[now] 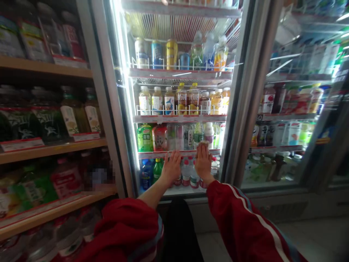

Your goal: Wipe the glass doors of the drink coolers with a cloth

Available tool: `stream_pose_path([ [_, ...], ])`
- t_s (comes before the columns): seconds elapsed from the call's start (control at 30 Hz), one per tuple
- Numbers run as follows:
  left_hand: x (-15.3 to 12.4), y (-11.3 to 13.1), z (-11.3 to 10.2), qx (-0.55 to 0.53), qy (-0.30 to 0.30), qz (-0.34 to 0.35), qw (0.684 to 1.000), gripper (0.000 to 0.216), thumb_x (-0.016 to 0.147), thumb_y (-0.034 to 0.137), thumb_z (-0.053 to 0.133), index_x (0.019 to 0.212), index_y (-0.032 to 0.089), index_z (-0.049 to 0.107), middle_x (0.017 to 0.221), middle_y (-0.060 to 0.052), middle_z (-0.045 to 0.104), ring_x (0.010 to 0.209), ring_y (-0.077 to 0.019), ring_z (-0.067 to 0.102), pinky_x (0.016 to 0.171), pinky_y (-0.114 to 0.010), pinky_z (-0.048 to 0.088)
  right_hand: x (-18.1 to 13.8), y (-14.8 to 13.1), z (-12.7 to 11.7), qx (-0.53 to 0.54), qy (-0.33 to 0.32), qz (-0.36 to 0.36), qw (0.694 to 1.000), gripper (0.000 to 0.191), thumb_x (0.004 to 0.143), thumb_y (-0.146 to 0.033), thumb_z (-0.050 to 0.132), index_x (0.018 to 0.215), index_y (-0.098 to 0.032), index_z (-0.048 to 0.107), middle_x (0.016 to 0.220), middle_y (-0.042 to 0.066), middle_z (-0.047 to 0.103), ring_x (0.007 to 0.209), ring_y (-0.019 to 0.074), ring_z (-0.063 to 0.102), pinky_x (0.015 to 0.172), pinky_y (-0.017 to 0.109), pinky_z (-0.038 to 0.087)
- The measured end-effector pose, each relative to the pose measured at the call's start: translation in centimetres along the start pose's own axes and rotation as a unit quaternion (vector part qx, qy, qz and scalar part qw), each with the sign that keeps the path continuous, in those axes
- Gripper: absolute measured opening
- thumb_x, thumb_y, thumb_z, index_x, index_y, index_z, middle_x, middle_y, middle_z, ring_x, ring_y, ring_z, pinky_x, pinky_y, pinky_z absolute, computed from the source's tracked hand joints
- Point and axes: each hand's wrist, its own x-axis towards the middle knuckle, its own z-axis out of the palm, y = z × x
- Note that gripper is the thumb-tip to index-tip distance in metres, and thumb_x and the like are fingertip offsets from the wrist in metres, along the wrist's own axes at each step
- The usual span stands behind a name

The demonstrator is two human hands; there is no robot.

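Observation:
In front of the middle cooler's glass door [188, 47], my left hand [171, 169] is raised with its fingers stretched out and apart, and it holds nothing. It appears to rest flat against the glass, level with the lower shelf edge. To its right, my right hand [204, 163] presses a small beige cloth [204, 143] to the door. Only the cloth's edge shows above and beside the fingers. Behind the glass near my hands stand a green bottle [144, 138], a red package [160, 138] and several small bottles with pink caps [185, 174].
On the left, wooden shelves [54, 149] hold several drink bottles. The cooler's upper rows carry cans [171, 54] and juice bottles [216, 101]. A metal door frame [248, 91] separates it from another stocked cooler [280, 133] at right. My dark-clothed knee [180, 229] is below the door.

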Motion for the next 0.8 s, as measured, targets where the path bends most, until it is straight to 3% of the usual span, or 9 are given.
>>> stream_pose_path([
  [0.13,-0.6,-1.2,0.2,0.004,0.015,-0.016,1.0,0.06,0.084,0.023,0.044,0.142,0.01,0.035,0.154,-0.014,0.025,0.143,-0.0278,0.019,0.115,-0.055,0.017,-0.5,-2.6,0.4,0.008,-0.002,-0.043,0.999,0.054,0.085,-0.016,0.038,0.138,-0.011,0.044,0.147,0.013,0.041,0.138,0.0283,0.029,0.109,0.05,0.025],
  [0.3,-1.5,-3.0,0.3,-0.004,0.017,-0.042,0.999,0.062,0.083,0.021,0.044,0.142,0.009,0.034,0.154,-0.014,0.023,0.144,-0.0278,0.017,0.115,-0.055,0.014,0.2,-2.2,0.3,0.018,0.049,0.013,0.999,0.055,0.086,-0.018,0.036,0.14,-0.01,0.041,0.146,0.016,0.04,0.136,0.0289,0.033,0.108,0.051,0.026],
  [0.4,-2.0,-3.8,0.1,-0.013,0.015,-0.06,0.998,0.063,0.081,0.02,0.045,0.142,0.008,0.035,0.155,-0.015,0.021,0.144,-0.0279,0.014,0.115,-0.055,0.014,0.4,-2.7,0.3,0.011,0.049,0.026,0.998,0.056,0.086,-0.018,0.036,0.141,-0.01,0.041,0.147,0.016,0.04,0.135,0.0303,0.034,0.107,0.052,0.027],
  [0.63,-2.1,-4.6,-0.6,-0.013,0.008,-0.079,0.997,0.064,0.081,0.018,0.043,0.143,0.008,0.032,0.155,-0.014,0.018,0.145,-0.0266,0.014,0.115,-0.056,0.014,-0.5,-7.4,0.4,0.0,-0.023,-0.087,0.996,0.06,0.082,-0.014,0.041,0.142,-0.017,0.04,0.148,0.01,0.04,0.14,0.027,0.026,0.111,0.05,0.022],
  [0.8,-2.4,-5.4,-1.0,-0.009,0.009,-0.087,0.996,0.064,0.083,0.02,0.043,0.145,0.009,0.029,0.155,-0.014,0.019,0.144,-0.0265,0.015,0.115,-0.055,0.017,0.2,-7.9,0.3,0.028,-0.009,-0.095,0.995,0.059,0.084,-0.014,0.038,0.143,-0.014,0.038,0.148,0.013,0.039,0.14,0.0266,0.027,0.113,0.053,0.018],
])
